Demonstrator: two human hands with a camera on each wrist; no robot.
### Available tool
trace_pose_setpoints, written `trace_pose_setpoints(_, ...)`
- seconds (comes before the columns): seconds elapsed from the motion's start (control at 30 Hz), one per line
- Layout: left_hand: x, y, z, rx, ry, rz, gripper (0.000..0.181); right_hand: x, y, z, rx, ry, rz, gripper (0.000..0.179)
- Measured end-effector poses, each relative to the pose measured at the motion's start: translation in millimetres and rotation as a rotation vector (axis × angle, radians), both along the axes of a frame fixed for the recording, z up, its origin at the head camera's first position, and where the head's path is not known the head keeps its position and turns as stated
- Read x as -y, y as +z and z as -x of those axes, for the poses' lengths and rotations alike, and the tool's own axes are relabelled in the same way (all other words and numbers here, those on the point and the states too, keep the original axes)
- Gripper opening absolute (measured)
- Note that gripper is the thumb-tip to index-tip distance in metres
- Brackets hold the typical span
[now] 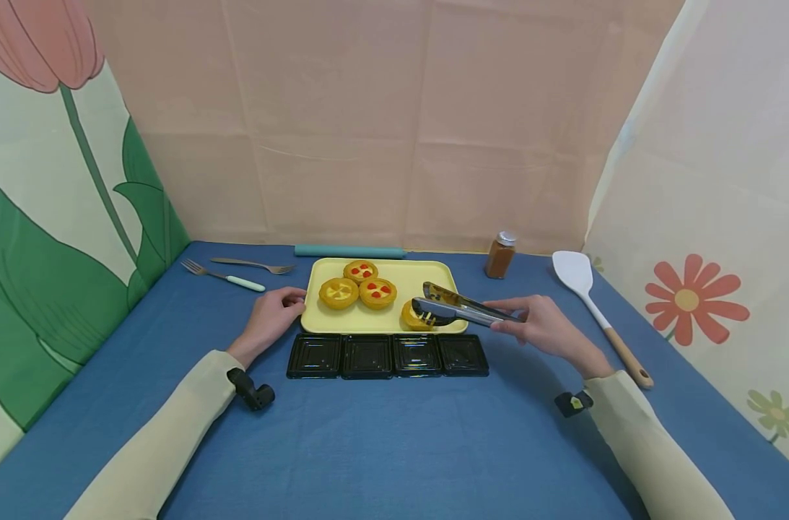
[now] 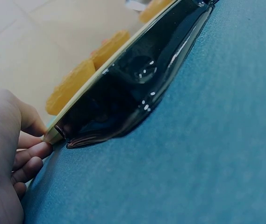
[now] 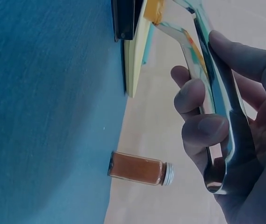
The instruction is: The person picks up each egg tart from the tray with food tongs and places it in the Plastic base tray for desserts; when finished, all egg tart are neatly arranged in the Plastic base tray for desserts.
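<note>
Grips long silver metal tongs (image 1: pixel 464 312) in the right hand (image 1: pixel 540 325), with fingers curled round the two arms and thumb along the side. Holds the tips spread at a round golden tart (image 1: pixel 408 318) on the near right part of a pale yellow rectangular tray (image 1: pixel 426 269); cannot tell about any firm bite on the pastry. With the left hand (image 1: pixel 273 318), pinches the left rim of the tray between thumb and fingers. Bunched on the left half of the tray: a round tart with yellow topping (image 1: pixel 338 292) at near left, a round tart with red pieces (image 1: pixel 377 292) just to the right, and a smaller-looking red-topped tart (image 1: pixel 360 271) on the far side. Set along the near edge of the tray: a row of four glossy black square plastic dishes (image 1: pixel 368 355). Beyond the tray on the blue cloth-covered table (image 1: pixel 368 433): a slim teal rod (image 1: pixel 349 252). At far left: a plain silver metal fork (image 1: pixel 247 263) and a fork with a pale green handle (image 1: pixel 241 282). At far right: a brown-filled glass jar with a silver cap (image 1: pixel 500 258), then a white spatula with a wooden handle (image 1: pixel 572 272).
</note>
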State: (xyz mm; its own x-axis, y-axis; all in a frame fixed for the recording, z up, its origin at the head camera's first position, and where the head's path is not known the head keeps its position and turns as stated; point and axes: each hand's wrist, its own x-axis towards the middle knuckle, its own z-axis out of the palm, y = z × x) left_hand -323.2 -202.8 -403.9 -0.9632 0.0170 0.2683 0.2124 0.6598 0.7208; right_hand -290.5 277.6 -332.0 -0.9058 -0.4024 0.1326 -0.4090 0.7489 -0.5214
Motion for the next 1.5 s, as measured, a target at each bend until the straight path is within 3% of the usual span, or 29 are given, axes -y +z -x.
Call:
trace_pose_setpoints(0.3,-0.2,-0.6,0.6,0.004,-0.003,-0.009,0.037,-0.4,0.9,-0.5,-0.024,0.014,0.006,0.042)
trace_pose_setpoints(0.53,0.7,-1.9,0.8,0.006,-0.009,-0.012,0.037,-2.9,2.1,-1.3,-0.005,0.001,0.074,0.041)
trace_pose_setpoints(1.0,0.3,-1.4,1.5,0.014,-0.001,-0.001,0.039,-10.8,16.5,-6.2,-0.038,-0.009,0.094,0.043)
trace_pose_setpoints(1.5,0.8,-0.9,1.6,0.013,-0.011,0.005,0.038,-34.6,21.3,-42.1,-0.079,-0.033,0.082,0.047)
